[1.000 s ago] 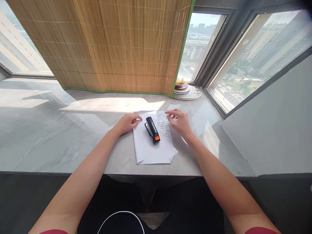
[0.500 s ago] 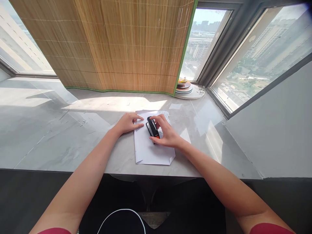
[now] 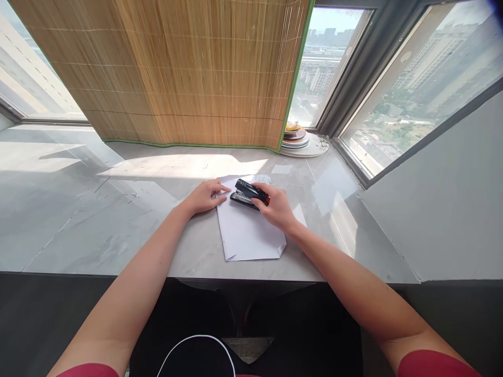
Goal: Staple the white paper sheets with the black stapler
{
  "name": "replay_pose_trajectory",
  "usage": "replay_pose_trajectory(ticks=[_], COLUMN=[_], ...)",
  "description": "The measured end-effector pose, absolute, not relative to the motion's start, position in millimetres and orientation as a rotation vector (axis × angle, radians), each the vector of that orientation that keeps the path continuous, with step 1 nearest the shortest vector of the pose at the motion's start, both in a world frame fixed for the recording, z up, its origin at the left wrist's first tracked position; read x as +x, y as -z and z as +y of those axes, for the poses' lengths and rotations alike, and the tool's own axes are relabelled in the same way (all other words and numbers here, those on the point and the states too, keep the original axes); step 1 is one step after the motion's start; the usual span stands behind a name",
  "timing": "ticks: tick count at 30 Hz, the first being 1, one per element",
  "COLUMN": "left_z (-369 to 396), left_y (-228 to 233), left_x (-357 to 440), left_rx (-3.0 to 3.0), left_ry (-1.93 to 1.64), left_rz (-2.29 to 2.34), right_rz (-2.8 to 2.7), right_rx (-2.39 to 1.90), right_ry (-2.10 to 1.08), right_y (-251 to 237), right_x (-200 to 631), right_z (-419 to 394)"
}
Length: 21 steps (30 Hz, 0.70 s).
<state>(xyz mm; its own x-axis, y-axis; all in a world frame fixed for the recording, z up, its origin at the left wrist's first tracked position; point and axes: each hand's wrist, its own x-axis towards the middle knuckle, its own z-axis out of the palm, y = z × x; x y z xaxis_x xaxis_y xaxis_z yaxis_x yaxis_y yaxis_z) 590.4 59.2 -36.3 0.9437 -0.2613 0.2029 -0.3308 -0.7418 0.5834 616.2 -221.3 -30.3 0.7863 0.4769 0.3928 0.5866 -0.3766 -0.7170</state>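
A white sheet of paper (image 3: 249,235) lies on the grey marble sill (image 3: 118,225) in front of me. My right hand (image 3: 277,207) grips a black stapler (image 3: 247,191) with an orange end, held sideways over the paper's far edge. My left hand (image 3: 205,195) rests flat on the sill with its fingertips on the paper's far left corner, close to the stapler's nose. A strip of loose staples (image 3: 262,179) peeks out just behind the stapler.
A bamboo blind (image 3: 176,73) hangs behind the sill. A stack of plates (image 3: 301,142) sits in the far right corner by the window. A grey wall panel (image 3: 444,209) rises at the right. The sill's front edge (image 3: 118,273) runs near my lap.
My right hand went from the staple strip to the stapler, picked it up and turned it sideways toward the paper's far left corner. My left hand stayed on the paper's corner.
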Motion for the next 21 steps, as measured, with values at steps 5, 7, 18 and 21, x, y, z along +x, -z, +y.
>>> replay_pose_trajectory(ticks=[5,7,18,21], left_z=[58,58,57,56], left_y=[33,33,29,27], left_x=[589,589,587,585], left_rx=[2.455,2.460,2.477,2.478], left_ry=[-0.111,-0.112,-0.102,-0.083], left_rz=[-0.405,-0.403,-0.396,-0.388], right_rz=[-0.690,-0.723,-0.730,-0.535], right_rx=[-2.040,-2.025,-1.875,-1.820], right_ry=[0.212,0.169,-0.002,-0.019], right_y=[32,33,31,35], right_x=[631,635,640,646], right_z=[-230,-231,-232,-235])
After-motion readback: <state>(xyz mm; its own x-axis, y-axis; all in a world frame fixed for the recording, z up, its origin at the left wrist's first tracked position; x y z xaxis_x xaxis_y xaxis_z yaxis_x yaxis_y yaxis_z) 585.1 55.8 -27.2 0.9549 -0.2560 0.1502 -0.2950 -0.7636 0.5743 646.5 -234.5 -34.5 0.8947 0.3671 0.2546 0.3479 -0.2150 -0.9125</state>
